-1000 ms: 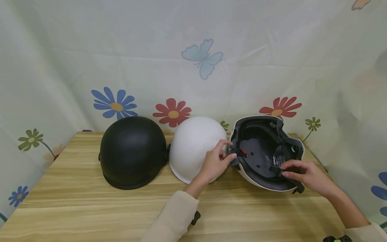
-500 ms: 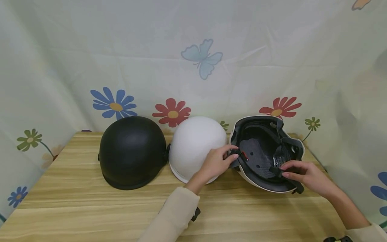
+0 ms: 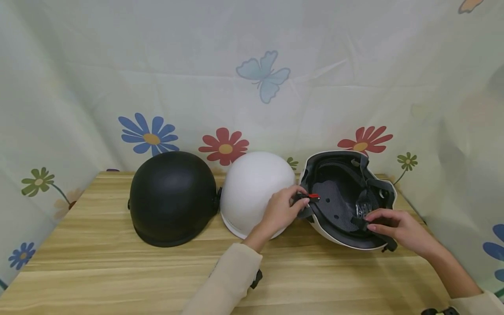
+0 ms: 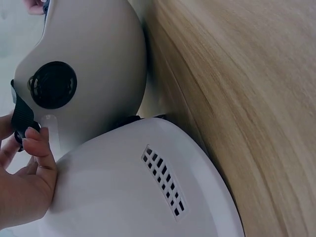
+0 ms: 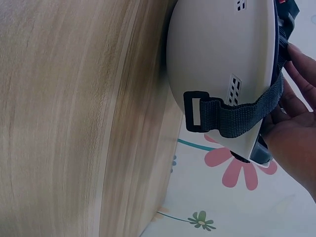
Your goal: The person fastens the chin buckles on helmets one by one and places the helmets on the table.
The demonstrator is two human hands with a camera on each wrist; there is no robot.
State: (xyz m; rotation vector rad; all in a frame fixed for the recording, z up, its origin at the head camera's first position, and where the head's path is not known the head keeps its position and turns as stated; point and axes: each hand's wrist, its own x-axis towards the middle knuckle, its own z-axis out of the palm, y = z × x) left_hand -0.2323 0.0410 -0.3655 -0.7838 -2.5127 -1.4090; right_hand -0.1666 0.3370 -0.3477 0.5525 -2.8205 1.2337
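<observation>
An upturned white helmet [image 3: 332, 192] with dark padding lies at the right of the table. At its left rim my left hand [image 3: 280, 210] pinches a black buckle with a red part [image 3: 313, 196] on the chin strap. In the left wrist view the dark strap [image 4: 22, 116] runs into those fingers beside a round black fitting [image 4: 54, 85] on the shell. My right hand [image 3: 397, 225] pinches the other strap between thumb and index finger at the right side. Its loose end [image 5: 242, 118] hangs outside the shell, ending in a rectangular slider [image 5: 190, 111].
A second white helmet [image 3: 252, 188] sits dome up against the upturned one, under my left hand. Left of it stands a black helmet [image 3: 171, 199], also dome up. All rest on a wood-grain table [image 3: 157, 280] in front of a flowered curtain [image 3: 189, 52].
My left fingers have turned and shifted slightly, and the buckle's red part now points right over the helmet's rim, higher than before. The right hand has stayed in place.
</observation>
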